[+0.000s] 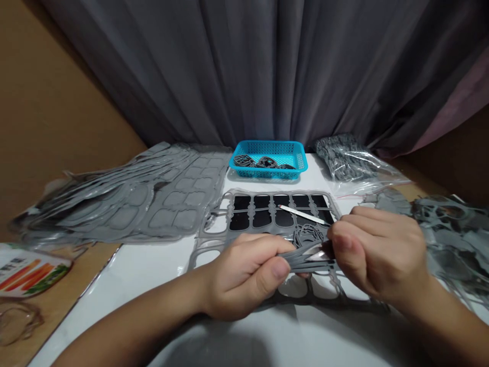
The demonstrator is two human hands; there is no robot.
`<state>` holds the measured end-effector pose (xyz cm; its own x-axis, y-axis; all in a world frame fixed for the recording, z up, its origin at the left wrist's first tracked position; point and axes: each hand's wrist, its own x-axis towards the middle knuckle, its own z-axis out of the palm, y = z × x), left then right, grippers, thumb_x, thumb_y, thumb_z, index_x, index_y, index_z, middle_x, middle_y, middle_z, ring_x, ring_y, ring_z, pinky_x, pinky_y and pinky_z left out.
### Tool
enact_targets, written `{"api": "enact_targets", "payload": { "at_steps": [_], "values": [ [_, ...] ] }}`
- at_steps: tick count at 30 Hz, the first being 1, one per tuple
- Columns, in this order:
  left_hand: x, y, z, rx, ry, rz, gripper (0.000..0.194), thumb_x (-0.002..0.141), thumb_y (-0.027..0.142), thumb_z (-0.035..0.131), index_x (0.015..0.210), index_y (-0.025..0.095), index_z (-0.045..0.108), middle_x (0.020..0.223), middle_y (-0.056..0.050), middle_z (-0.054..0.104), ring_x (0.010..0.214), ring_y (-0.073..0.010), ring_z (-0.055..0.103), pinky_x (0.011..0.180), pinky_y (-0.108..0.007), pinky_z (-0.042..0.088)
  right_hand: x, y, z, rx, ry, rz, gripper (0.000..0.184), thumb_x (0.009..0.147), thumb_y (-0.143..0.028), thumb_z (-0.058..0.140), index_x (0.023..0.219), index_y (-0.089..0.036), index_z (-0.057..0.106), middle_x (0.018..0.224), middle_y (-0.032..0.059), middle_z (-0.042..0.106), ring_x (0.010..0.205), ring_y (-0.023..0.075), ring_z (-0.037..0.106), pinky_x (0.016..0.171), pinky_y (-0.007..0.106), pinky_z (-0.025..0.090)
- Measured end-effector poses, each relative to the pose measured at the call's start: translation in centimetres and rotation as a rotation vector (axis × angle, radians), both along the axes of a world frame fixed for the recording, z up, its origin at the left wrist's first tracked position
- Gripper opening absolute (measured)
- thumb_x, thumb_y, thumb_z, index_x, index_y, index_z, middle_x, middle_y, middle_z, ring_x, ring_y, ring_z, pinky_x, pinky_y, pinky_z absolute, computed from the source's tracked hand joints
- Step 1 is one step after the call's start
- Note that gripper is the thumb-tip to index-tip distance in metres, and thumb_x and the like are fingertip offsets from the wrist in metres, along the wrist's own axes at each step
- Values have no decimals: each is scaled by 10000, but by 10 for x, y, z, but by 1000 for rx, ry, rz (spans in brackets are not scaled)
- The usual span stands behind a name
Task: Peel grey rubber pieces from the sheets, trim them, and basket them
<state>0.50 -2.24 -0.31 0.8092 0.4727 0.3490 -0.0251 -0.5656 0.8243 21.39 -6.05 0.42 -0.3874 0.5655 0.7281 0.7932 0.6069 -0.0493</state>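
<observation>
A grey rubber sheet (pixel 267 216) with rows of rounded cut-outs lies on the white table in front of me. My left hand (pixel 244 272) pinches a grey strip of it between thumb and fingers, lifting it. My right hand (pixel 376 255) is closed round a thin metal tool (pixel 305 215), likely tweezers, whose silvery tip points up and left, and also grips the same grey strip. Both hands meet over the sheet's near right part.
A blue plastic basket (pixel 268 159) with several grey rings stands at the back centre. A stack of grey sheets (pixel 133 196) lies left, grey scrap pieces (pixel 446 229) right. A clear bag of grey parts (pixel 351 163) is behind. A printed packet (pixel 26 270) lies far left.
</observation>
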Motion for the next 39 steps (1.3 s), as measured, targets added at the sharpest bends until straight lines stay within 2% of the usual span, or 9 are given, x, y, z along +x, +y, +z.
{"api": "enact_targets", "payload": {
  "at_steps": [10,20,30,39],
  "values": [
    [1,-2,1,9,36,16,364,968,367,312,886,124,571,731,-44,596,675,-137,555,644,-231,428,-2,0,-5,1,16,3,414,912,-198,374,500,-194,414,440,-17,384,443,118,281,470,292,201],
    [0,-2,4,-13,75,28,376,956,406,318,866,131,557,730,-49,597,680,-151,558,645,-247,436,-8,-2,-5,-87,66,23,441,944,-189,305,512,-193,394,442,-26,362,424,99,310,468,277,219],
    [0,-2,0,24,25,30,321,964,341,322,916,126,556,748,-38,592,672,-130,553,633,-222,426,-9,-4,-7,-30,47,-59,462,944,-211,309,495,-187,418,441,-18,363,427,106,320,473,286,200],
    [0,-4,4,2,84,60,379,965,404,306,917,122,554,723,-35,583,638,-130,540,604,-224,423,-7,-4,-7,-15,27,-71,455,934,-208,330,486,-191,410,435,-20,355,428,112,310,474,292,190]
  ]
}}
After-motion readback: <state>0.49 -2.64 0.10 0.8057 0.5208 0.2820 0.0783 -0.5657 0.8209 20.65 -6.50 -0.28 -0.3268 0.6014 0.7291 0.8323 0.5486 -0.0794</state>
